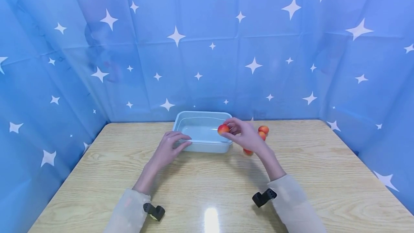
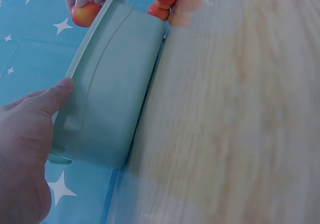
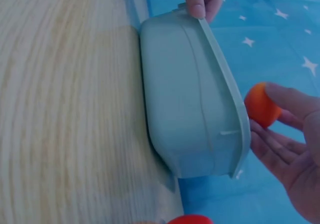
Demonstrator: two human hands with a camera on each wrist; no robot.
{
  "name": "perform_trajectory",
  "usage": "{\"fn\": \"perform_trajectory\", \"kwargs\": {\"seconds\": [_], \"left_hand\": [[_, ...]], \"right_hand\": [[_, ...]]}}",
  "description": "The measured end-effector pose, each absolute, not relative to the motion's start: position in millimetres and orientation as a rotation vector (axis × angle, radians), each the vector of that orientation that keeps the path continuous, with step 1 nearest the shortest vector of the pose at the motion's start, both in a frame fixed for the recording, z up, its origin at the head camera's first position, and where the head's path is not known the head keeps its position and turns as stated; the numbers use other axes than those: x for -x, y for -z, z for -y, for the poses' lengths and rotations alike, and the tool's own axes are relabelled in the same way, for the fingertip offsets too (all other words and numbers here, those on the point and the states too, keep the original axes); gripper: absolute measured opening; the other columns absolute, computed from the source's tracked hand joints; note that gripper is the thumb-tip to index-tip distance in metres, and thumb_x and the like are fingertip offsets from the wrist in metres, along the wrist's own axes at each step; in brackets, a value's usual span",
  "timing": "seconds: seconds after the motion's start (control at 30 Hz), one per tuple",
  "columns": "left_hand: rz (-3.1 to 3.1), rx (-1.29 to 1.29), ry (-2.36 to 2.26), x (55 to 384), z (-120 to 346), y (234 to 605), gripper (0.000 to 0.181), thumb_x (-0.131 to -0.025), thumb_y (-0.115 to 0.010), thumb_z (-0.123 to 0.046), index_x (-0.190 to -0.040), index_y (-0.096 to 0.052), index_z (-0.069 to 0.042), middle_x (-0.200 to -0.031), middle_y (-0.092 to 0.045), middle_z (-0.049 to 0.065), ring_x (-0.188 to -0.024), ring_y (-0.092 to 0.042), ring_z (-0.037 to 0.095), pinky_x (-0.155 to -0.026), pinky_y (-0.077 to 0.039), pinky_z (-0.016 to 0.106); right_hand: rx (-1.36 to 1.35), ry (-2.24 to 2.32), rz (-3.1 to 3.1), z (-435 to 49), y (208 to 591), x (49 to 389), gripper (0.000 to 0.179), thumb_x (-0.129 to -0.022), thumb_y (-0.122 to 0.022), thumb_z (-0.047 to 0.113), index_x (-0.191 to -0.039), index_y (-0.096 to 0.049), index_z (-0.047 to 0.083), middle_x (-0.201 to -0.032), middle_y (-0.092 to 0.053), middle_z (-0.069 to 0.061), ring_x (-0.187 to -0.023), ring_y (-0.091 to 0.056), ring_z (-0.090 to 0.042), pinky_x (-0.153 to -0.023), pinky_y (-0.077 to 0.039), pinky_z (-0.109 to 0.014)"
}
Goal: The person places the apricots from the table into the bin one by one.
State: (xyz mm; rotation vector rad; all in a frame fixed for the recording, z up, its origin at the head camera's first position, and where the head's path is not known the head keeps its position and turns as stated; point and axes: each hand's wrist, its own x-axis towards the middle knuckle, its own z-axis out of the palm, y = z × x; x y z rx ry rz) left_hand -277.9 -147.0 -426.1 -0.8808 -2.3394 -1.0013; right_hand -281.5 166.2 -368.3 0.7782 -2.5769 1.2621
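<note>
A pale blue-green plastic basin (image 1: pixel 203 147) stands at the far side of the table. My left hand (image 1: pixel 167 147) grips its front left rim, the thumb (image 2: pixel 61 89) on the outer wall and the fingers over the edge. Between thumb and fingertips, my right hand (image 1: pixel 245 135) pinches a small round red-and-orange fruit (image 1: pixel 222 129) above the right part of the basin. In the right wrist view this fruit (image 3: pixel 262 105) shows just beyond the rim, over the basin's opening. The basin's inside, as far as the head view shows it, holds nothing.
Just right of the basin, more red-orange fruits (image 1: pixel 263 129) lie on the wooden table (image 1: pixel 200 182), partly hidden behind the right hand. A blue curtain with white stars (image 1: pixel 207 53) hangs right behind the table's far edge. Both wrists carry small black cameras (image 1: pixel 264 197).
</note>
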Motion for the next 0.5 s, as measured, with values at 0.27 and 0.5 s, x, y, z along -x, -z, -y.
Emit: {"fn": "perform_trajectory", "kwargs": {"seconds": [0.27, 0.5], "left_hand": [[2.339, 0.885, 1.000, 277.9, 147.3, 426.9, 0.015, -0.092, -0.076, -0.019, -0.104, -0.077, -0.012, -0.100, -0.074, 0.000, -0.105, -0.063, 0.022, -0.104, -0.038, 0.046], [2.347, 0.876, 0.997, 277.7, 146.8, 425.2, 0.015, -0.092, -0.076, -0.019, -0.105, -0.077, -0.011, -0.100, -0.074, 0.001, -0.105, -0.064, 0.022, -0.105, -0.038, 0.046]], "right_hand": [[-0.761, -1.247, 2.589, -161.3, 374.8, 282.4, 0.037, -0.089, -0.080, 0.027, -0.120, -0.066, 0.012, -0.102, -0.070, -0.002, -0.089, -0.068, -0.016, -0.080, -0.056, -0.035], [-0.799, -1.265, 2.575, -161.2, 374.8, 281.5, 0.040, -0.090, -0.079, 0.026, -0.124, -0.065, 0.010, -0.105, -0.070, -0.005, -0.091, -0.068, -0.018, -0.080, -0.057, -0.036]]}}
